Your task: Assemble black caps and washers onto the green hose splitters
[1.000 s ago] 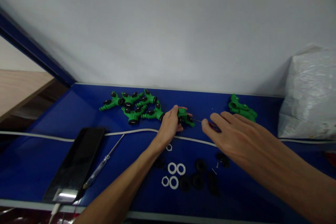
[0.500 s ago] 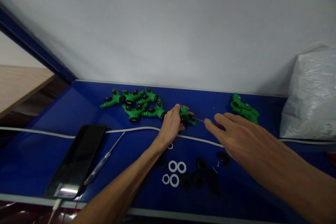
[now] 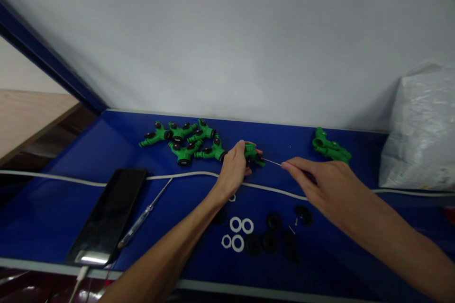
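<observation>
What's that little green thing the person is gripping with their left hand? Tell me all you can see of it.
The green fitting looks like moulded plastic, with branching arms like the others piled to its left, and a black part at the end facing right. It sits low over the blue table, near the back, just beyond the white cable. The left hand wraps its fingers around it, hiding much of the body. The thin metal tip of a tool held in the right hand meets that black end.

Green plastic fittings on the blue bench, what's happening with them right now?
A person's left hand grips one green plastic hose fitting against the blue bench top. The right hand holds a thin metal screwdriver, tip at the fitting. More green fittings lie to the left; white rings and black caps sit nearer.
</observation>
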A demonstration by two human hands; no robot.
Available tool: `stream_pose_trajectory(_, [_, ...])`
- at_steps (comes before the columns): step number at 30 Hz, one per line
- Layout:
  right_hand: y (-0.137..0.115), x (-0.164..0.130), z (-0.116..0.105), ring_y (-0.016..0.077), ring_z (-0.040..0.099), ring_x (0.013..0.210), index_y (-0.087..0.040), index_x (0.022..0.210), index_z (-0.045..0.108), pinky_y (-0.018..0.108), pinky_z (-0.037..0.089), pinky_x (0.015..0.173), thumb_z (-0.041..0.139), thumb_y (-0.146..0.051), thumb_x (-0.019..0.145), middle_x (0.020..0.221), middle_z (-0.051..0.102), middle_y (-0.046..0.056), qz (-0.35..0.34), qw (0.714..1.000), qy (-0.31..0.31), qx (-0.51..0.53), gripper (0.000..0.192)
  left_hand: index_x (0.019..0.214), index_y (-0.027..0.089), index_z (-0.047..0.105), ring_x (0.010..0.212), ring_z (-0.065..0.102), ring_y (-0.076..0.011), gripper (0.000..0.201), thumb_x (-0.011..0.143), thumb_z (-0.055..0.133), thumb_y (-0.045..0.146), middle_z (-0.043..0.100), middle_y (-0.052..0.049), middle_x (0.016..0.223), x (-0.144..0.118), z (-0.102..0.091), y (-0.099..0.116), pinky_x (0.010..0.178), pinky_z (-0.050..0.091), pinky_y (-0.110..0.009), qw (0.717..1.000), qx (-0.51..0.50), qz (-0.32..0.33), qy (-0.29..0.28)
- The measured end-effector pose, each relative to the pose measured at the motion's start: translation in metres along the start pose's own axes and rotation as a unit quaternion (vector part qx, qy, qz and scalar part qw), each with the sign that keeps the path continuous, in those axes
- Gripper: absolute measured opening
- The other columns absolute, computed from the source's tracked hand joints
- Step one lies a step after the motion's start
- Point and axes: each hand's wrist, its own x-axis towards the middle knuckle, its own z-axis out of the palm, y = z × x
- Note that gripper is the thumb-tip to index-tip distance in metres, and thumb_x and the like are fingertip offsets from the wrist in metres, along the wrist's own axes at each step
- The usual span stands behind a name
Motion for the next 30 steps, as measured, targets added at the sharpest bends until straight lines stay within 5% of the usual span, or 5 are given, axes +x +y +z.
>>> stream_pose_trajectory(9, [0.044, -0.068, 0.022, 0.0234, 0.077, 0.074, -0.026, 0.094, 0.072, 0.03, 0.059, 0.065, 0.055, -0.052, 0.094, 0.085, 0.079, 0.003, 0.097, 0.984, 0.047, 0.139, 0.031, 0.111, 0.018, 0.069, 0.053, 0.043, -0.0053, 0.04, 0.083, 0.073, 0.047, 0.075, -0.01, 0.105, -0.004, 0.004, 0.017, 0.046, 0.033, -0.017, 0.997, -0.043, -0.039, -0.041])
stream_pose_trajectory(17, [0.095, -0.146, 0.055, 0.0235, 0.076, 0.078, -0.027, 0.094, 0.075, 0.033, 0.063, 0.072, 0.045, -0.051, 0.101, 0.089, 0.077, 0.007, 0.011, 0.986, 0.168, 0.008, 0.04, 0.116, 0.017, 0.068, 0.049, 0.031, -0.0003, 0.049, 0.071, 0.084, 0.029, 0.074, -0.007, 0.101, -0.01, 0.006, 0.032, 0.045, 0.02, -0.019, 0.987, -0.124, -0.045, -0.092])
stream_pose_trajectory(21, [0.093, -0.145, 0.064, 0.0259, 0.074, 0.084, -0.027, 0.097, 0.078, 0.04, 0.062, 0.076, 0.044, -0.056, 0.101, 0.094, 0.075, 0.009, 0.01, 0.978, 0.206, -0.03, 0.045, 0.117, 0.018, 0.067, 0.053, 0.042, -0.0022, 0.055, 0.066, 0.087, 0.025, 0.073, -0.005, 0.098, -0.01, 0.004, 0.032, 0.045, 0.021, -0.018, 0.988, -0.121, -0.026, -0.093])
stream_pose_trajectory(26, [0.059, -0.114, 0.045, 0.0261, 0.074, 0.095, -0.028, 0.11, 0.075, 0.042, 0.06, 0.089, 0.057, -0.055, 0.096, 0.108, 0.074, 0.008, 0.072, 0.965, 0.241, 0.074, 0.035, 0.117, 0.017, 0.067, 0.046, 0.025, 0.0007, 0.043, 0.079, 0.077, 0.033, 0.074, -0.007, 0.099, -0.01, 0.001, 0.031, 0.043, 0.018, -0.018, 0.984, -0.119, -0.005, -0.131])
stream_pose_trajectory(30, [0.017, -0.053, 0.03, 0.0233, 0.074, 0.094, -0.029, 0.127, 0.066, 0.04, 0.061, 0.084, 0.06, -0.048, 0.096, 0.112, 0.074, 0.007, 0.101, 0.951, 0.123, 0.265, 0.037, 0.106, 0.014, 0.071, 0.044, 0.025, 0.0004, 0.04, 0.087, 0.066, 0.049, 0.073, -0.008, 0.097, -0.01, 0.004, 0.029, 0.041, 0.018, -0.018, 0.985, -0.116, -0.007, -0.131])
